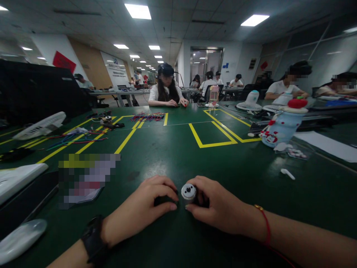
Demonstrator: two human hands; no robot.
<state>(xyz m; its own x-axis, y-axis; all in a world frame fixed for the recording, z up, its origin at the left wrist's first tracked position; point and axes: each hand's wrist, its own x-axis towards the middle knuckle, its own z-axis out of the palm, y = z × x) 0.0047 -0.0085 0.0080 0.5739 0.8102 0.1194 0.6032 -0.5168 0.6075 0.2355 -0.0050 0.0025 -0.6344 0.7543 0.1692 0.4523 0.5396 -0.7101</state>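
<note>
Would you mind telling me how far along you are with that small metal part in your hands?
Nothing looks finished: no completed pieces lie on the green table near the hands. In hand: the right hand grips a small silver cylindrical part, while the left hand covers something dark beside it. The bundle of coloured wires across the table lies untouched.

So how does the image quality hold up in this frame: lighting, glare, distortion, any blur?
Head view: strong wide-angle bending, with the green table edges and ceiling curving; ceiling panels blow out white and leave a dull sheen on the mat; the left hand, right hand and small metal cylinder are dim but fairly sharp; pixelated patches cover faces and an item at left.
</note>
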